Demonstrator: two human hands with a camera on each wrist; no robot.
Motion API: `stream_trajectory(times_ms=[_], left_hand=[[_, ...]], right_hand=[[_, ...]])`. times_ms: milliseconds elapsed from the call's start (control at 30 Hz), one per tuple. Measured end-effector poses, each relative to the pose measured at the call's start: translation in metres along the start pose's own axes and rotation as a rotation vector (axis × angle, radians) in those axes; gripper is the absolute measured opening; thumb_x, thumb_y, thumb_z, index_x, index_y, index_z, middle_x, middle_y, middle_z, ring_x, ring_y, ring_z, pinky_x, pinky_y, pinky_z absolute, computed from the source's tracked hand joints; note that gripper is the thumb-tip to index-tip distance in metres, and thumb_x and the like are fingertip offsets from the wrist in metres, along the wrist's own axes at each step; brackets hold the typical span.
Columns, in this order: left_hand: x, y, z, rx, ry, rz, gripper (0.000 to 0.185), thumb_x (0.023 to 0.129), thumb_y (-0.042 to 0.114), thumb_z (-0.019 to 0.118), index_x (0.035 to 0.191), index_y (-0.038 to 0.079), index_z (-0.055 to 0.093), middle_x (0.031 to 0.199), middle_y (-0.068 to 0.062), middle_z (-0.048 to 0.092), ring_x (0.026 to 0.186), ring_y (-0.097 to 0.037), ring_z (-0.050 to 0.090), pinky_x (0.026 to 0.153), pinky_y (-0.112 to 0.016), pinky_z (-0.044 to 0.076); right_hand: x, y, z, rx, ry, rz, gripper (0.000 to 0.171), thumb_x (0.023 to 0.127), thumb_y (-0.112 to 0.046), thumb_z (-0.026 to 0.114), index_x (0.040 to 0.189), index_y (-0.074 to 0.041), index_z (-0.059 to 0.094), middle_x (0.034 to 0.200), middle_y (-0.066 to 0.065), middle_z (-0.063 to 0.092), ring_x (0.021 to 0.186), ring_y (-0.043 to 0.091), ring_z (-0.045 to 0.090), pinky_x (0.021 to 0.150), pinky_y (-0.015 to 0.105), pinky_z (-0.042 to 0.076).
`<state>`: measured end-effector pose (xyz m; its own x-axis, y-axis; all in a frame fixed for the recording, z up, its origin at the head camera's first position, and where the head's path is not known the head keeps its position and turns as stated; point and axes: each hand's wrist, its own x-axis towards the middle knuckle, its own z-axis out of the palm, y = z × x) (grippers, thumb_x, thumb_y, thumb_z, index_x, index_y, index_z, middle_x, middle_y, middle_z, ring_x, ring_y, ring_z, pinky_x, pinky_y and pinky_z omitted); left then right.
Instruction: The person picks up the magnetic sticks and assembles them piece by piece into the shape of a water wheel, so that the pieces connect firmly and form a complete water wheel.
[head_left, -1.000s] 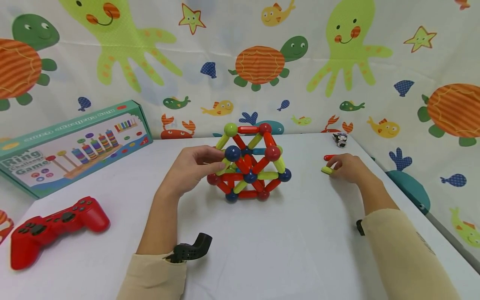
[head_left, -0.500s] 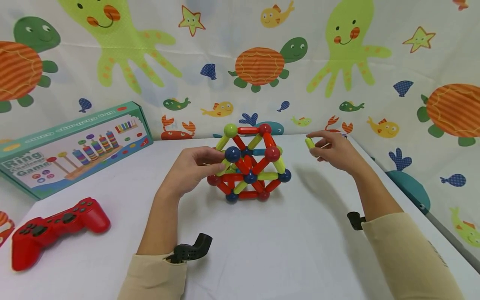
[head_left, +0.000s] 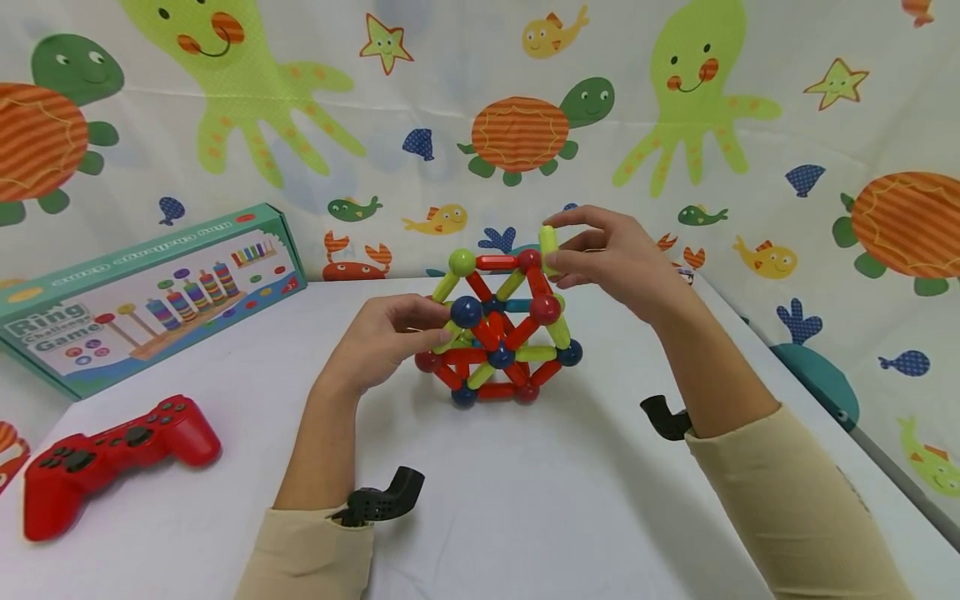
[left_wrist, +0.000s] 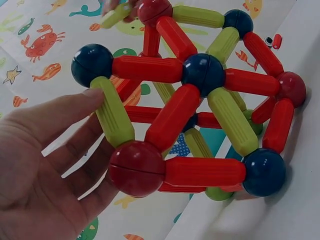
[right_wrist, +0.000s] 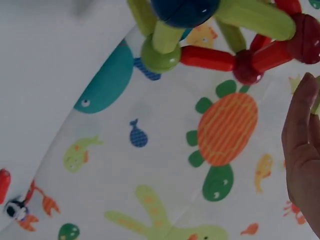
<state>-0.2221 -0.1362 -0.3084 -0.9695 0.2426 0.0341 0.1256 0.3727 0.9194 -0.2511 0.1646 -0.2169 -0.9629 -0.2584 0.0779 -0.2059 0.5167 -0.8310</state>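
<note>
The ball-and-stick frame stands on the white table, a cage of smooth plastic rods, red and yellow-green, joined at glossy round balls in dark blue, red and green. The left hand steadies it from the side: its fingers are loosely curled around a yellow-green rod and touch it near a dark blue ball, probably so the frame does not slide or tip while something is added on top. The right hand is raised beside the frame's upper corner, thumb and fingertips pinching a short yellow-green stick held nearly upright, its lower end just beside the top red ball. Whether stick and ball already touch cannot be told. Holding the stick by its upper part seems to leave the lower tip free to meet the ball. Well away from the left fingers lie a red game controller and a flat cardboard game box; behind hangs a soft cloth printed with sea animals.
</note>
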Motion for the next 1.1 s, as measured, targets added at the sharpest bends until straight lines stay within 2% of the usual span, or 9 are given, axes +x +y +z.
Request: stream_trajectory(times_ms=[200,367,833,967,1100], left_hand=[[0.0,0.0,0.0,0.005,-0.001,-0.004,0.03,0.096,0.024,0.074,0.124,0.014,0.073,0.122,-0.007,0.071,0.119,-0.025,0.064,0.096,-0.04,0.058],[-0.001,0.0,0.0,-0.002,-0.002,-0.017,0.027,0.096,0.024,0.075,0.122,0.017,0.073,0.121,-0.005,0.072,0.118,-0.024,0.064,0.095,-0.041,0.058],[-0.001,0.001,0.0,-0.006,-0.007,-0.002,0.027,0.096,0.024,0.075,0.121,0.017,0.074,0.119,-0.004,0.073,0.117,-0.024,0.065,0.095,-0.041,0.058],[-0.001,0.001,0.0,0.001,-0.006,-0.006,0.027,0.096,0.024,0.075,0.121,0.017,0.074,0.12,-0.004,0.072,0.118,-0.024,0.065,0.096,-0.042,0.058],[-0.001,0.001,0.001,0.005,-0.003,-0.011,0.027,0.096,0.024,0.075,0.122,0.018,0.074,0.121,-0.004,0.072,0.118,-0.024,0.064,0.096,-0.042,0.058]], right_hand=[[0.012,-0.029,0.027,0.015,-0.093,0.001,0.044,0.097,-0.023,0.072,0.139,-0.021,0.059,0.114,0.012,0.073,0.096,0.029,0.077,0.096,0.042,0.06],[0.018,-0.042,0.044,-0.01,-0.143,0.037,0.046,0.096,-0.021,0.074,0.14,-0.021,0.058,0.112,0.012,0.073,0.099,0.031,0.077,0.094,0.042,0.061],[0.026,-0.045,0.069,-0.039,-0.172,0.07,0.044,0.095,-0.021,0.076,0.135,-0.016,0.058,0.111,0.012,0.07,0.088,0.023,0.077,0.085,0.033,0.063],[0.028,-0.044,0.072,-0.073,-0.168,0.067,0.042,0.095,-0.023,0.076,0.133,-0.015,0.06,0.109,0.011,0.07,0.086,0.022,0.076,0.087,0.036,0.063],[0.029,-0.042,0.075,-0.15,-0.171,0.054,0.041,0.096,-0.027,0.074,0.135,-0.019,0.063,0.103,0.011,0.071,0.088,0.029,0.074,0.087,0.041,0.062]])
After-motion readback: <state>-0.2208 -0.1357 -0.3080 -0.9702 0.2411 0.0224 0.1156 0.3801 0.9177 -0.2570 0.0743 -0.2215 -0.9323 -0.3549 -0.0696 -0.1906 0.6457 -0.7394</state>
